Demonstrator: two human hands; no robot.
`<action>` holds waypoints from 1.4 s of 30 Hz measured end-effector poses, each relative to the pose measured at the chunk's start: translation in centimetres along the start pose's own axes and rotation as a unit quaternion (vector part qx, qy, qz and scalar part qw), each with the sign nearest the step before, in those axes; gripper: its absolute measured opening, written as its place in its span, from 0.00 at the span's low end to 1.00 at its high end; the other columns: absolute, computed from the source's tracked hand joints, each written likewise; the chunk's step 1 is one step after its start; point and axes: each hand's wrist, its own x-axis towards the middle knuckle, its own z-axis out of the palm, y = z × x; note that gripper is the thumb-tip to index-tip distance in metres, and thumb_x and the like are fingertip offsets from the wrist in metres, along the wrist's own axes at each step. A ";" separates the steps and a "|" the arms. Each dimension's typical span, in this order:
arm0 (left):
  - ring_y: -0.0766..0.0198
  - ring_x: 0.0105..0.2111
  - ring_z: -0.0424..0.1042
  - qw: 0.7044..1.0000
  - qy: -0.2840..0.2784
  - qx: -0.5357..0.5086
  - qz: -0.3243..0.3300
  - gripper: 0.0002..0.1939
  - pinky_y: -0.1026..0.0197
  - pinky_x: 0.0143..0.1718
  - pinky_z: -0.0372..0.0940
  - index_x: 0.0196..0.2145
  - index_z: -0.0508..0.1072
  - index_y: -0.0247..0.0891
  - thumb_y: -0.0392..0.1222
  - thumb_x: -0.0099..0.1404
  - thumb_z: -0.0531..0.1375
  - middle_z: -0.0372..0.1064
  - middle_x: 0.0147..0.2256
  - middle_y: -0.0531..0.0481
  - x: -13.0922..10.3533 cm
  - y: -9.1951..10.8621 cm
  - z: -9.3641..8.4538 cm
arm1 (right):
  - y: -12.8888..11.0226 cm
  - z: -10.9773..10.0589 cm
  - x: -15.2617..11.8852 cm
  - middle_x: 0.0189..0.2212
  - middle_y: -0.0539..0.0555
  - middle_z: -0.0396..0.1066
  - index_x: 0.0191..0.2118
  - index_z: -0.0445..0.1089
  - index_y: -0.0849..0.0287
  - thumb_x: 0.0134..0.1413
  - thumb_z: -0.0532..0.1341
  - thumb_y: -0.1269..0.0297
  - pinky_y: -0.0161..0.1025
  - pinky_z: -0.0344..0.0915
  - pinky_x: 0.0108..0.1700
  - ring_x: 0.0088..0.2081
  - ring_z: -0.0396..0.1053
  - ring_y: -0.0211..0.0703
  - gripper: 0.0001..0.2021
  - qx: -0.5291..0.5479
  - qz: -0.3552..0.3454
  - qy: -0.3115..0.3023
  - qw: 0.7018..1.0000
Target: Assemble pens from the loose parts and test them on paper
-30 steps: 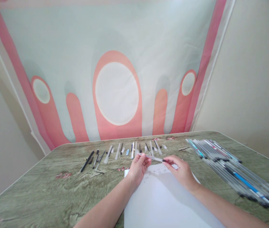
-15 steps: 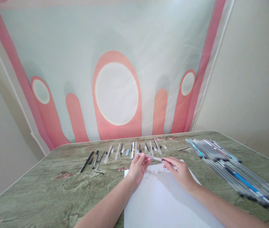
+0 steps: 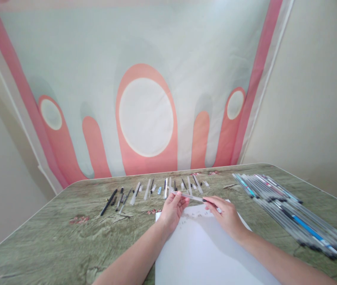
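A clear pen barrel (image 3: 192,197) with a dark right end spans the gap between my hands, above the far edge of a white sheet of paper (image 3: 192,249). My left hand (image 3: 172,209) pinches its left end between thumb and fingers. At the dark end, the fingers of my right hand (image 3: 223,211) are closed on the same barrel. Small dark marks show on the paper just below. Beyond my hands lies a row of pen parts, among them clear tubes (image 3: 147,189), a light blue cap (image 3: 159,190) and a black pen (image 3: 109,202).
On the right of the wood-patterned table (image 3: 67,245) lie two groups of clear pens (image 3: 299,225), some with blue or red parts. A printed cloth (image 3: 97,47) hangs behind the table's far edge.
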 end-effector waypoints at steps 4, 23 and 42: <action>0.69 0.28 0.71 1.000 0.003 0.006 0.001 0.09 0.67 0.34 0.66 0.28 0.62 0.36 0.41 0.55 0.61 0.68 0.27 0.51 -0.1 0.1 0.1 | 0.2 0.0 0.0 0.33 0.56 0.72 0.40 0.69 0.57 0.55 0.53 0.62 0.37 0.69 0.31 0.29 0.70 0.40 0.12 -0.015 -0.014 0.004 1.000; 0.70 0.28 0.70 1.000 -0.010 0.019 0.019 0.11 0.67 0.35 0.65 0.29 0.63 0.36 0.43 0.54 0.62 0.69 0.27 0.51 0.0 -0.2 -0.2 | 1.1 0.0 -0.2 0.36 0.55 0.72 0.43 0.68 0.56 0.56 0.51 0.65 0.39 0.68 0.39 0.35 0.70 0.42 0.12 -0.125 -0.093 -0.001 0.988; 0.70 0.29 0.70 0.999 -0.015 0.032 0.018 0.10 0.67 0.36 0.65 0.31 0.63 0.36 0.41 0.55 0.61 0.69 0.29 0.50 -0.1 -0.1 -0.1 | -0.1 -0.4 0.2 0.29 0.54 0.68 0.38 0.66 0.58 0.58 0.48 0.62 0.36 0.63 0.34 0.30 0.67 0.40 0.12 -0.111 -0.029 -0.038 0.993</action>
